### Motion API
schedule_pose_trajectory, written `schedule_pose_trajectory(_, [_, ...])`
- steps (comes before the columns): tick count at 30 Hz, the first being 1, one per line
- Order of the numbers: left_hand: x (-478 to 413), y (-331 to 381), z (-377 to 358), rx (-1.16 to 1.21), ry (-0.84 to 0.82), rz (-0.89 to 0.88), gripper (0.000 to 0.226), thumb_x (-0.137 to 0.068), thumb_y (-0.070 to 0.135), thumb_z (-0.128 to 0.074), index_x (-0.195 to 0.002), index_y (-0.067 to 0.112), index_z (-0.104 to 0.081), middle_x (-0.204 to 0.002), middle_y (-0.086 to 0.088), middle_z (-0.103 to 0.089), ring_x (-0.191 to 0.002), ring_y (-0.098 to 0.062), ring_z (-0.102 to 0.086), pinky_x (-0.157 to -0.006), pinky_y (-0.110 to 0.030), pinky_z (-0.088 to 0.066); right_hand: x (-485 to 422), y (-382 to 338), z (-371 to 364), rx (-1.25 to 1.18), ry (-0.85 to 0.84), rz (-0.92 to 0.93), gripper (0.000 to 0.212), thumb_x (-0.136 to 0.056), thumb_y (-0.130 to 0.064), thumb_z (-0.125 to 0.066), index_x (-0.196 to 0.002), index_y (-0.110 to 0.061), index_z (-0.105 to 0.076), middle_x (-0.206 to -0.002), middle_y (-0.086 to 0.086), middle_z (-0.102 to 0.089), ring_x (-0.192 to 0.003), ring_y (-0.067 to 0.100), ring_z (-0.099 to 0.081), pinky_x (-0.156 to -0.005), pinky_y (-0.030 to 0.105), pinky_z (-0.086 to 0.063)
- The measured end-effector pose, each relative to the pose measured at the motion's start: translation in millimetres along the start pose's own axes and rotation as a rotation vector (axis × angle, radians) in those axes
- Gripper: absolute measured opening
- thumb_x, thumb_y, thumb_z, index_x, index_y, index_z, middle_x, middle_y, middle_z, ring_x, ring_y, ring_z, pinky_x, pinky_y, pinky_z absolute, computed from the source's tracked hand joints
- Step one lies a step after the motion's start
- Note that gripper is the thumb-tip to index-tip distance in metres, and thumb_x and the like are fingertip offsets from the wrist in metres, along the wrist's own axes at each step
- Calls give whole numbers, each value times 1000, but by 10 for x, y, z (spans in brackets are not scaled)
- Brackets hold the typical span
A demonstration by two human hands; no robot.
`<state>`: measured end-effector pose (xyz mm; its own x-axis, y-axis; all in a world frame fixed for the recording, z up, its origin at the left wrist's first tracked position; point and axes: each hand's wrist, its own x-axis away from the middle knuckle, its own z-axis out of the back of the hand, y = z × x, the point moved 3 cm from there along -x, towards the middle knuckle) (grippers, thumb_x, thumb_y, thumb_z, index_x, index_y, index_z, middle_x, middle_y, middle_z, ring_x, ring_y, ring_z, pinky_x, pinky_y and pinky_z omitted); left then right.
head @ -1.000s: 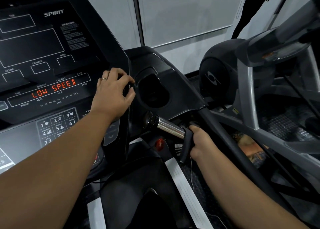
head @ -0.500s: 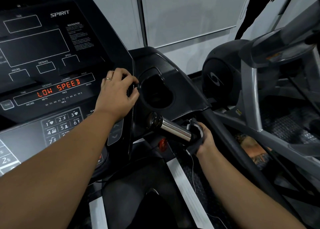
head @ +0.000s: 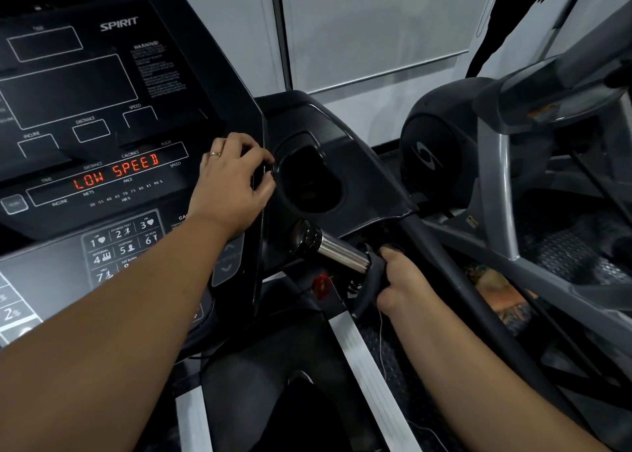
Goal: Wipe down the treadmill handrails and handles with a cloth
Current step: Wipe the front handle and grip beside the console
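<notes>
The fingertips of the left hand are hidden where they are bent over the right edge of the console. That edge is gripped between them and the thumb, which is laid against it nearer by. A ring is worn on one finger. Both forearms are cut off by the near border. The small print on the console is too blurred to be read, though "LOW SPEED" is lit in red.

The cloth is dark and hard to separate from the dark plastic behind it. It is wrapped round the handle at the right end of the chrome section, below and to the right of the cup holder. It is gripped there by the right hand: the thumb is pressed on top, the fingers are curled underneath, and the cloth is held between palm and handle. A flap is left hanging at the left of the fingers, just right of a red knob. How much of the handle is covered cannot be told. The black handrail is seen just beyond the right hand.
</notes>
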<state>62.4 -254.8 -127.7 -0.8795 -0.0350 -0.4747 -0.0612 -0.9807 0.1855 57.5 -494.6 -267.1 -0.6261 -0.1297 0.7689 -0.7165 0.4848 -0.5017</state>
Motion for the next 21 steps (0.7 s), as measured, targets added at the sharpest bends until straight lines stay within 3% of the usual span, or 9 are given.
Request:
schedule_pose_trajectory(7, [-3, -2, 3, 0, 9, -2, 23, -90, 34, -56, -110, 24, -64, -118, 4, -46, -111, -19, -40, -101, -37, -34, -48, -145, 37, 96, -12, -6, 32, -97, -28, -49, -83, -4, -65, -66, 13, -68, -69, 28, -64, -70, 39, -53])
schedule_pose_trajectory(10, [-3, -4, 3, -1, 8, -3, 23, -90, 34, -56, -110, 24, -64, -118, 4, -46, -112, -19, -40, -101, -37, -33, -54, -153, 113, 44, -15, -13, 33, -94, -29, -51, -75, -5, -66, -65, 12, -68, -57, 28, -67, -59, 34, -55])
schedule_pose_trajectory(16, [-4, -3, 4, -2, 4, -5, 24, -90, 34, -56, -111, 25, -64, -118, 3, -46, -113, -20, -41, -102, -39, -34, 37, -83, 72, -92, -80, -23, 64, -95, -34, -43, -39, -9, -62, -59, 9, -65, -50, 25, -65, -47, 29, -53])
schedule_pose_trajectory(19, [-4, -2, 3, -3, 5, -1, 24, -90, 34, -56, -111, 25, -64, -119, 3, -47, -113, -20, -41, -102, -38, -34, 121, -58, 14, -104, -63, -49, 51, -97, -35, -41, -63, -7, -66, -63, 13, -67, -71, 30, -63, -69, 40, -52])
schedule_pose_trajectory(21, [-2, -3, 5, -4, 5, 1, 24, -91, 35, -56, -111, 25, -64, -119, 3, -46, -113, -20, -41, -102, -38, -33, 145, -21, -7, -85, -31, -45, 42, -100, -34, -41, -77, -7, -63, -62, 13, -68, -74, 30, -62, -70, 43, -49])
